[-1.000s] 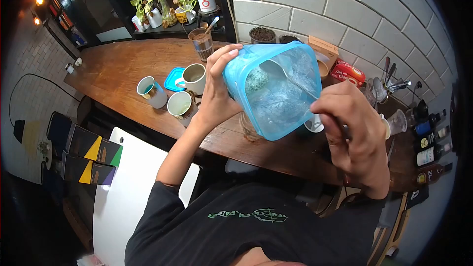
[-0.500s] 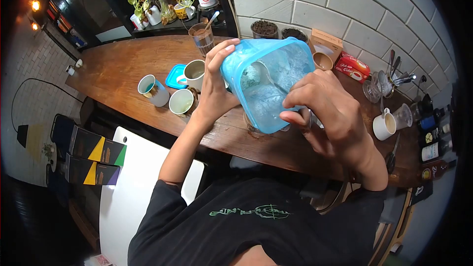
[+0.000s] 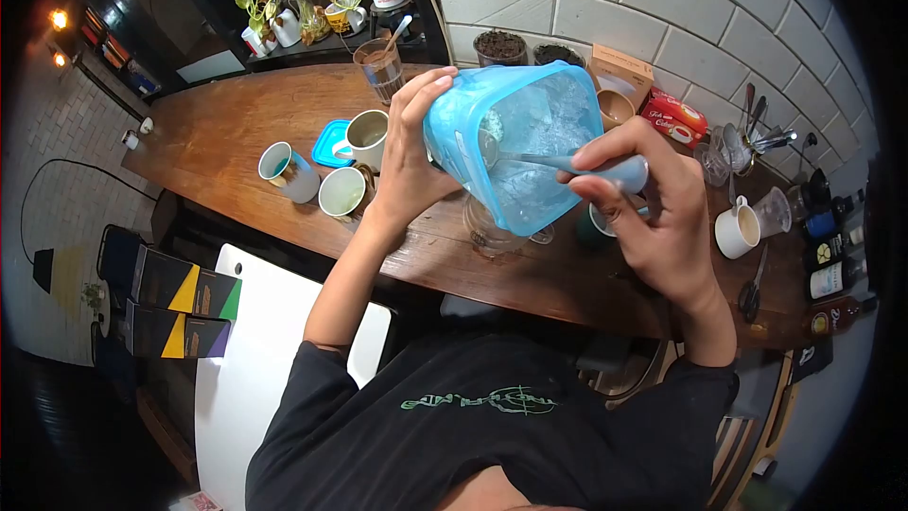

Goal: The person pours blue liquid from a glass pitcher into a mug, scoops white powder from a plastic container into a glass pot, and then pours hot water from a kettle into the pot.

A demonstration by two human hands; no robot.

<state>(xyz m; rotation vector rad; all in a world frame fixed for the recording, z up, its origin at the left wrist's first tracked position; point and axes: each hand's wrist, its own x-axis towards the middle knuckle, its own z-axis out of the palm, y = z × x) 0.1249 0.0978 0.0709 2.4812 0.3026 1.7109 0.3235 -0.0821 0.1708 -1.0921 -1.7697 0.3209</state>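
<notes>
Since earlier, right hand [image 3: 653, 227] withdrew, pinching spoon [image 3: 567, 166] inside tilted blue container [image 3: 515, 151]; left hand [image 3: 411, 166] grips it. Best scraped over glass [image 3: 487, 232] below container.

- setting: home kitchen or coffee corner.
- long wooden counter [image 3: 218, 132] against white tiled wall [image 3: 662, 0].
- several mugs [image 3: 288, 173] on it, glass of brown drink [image 3: 380, 69].
- utensil holder [image 3: 757, 147], bottles [image 3: 832, 274], potted plants [image 3: 303, 0] on shelf.
</notes>
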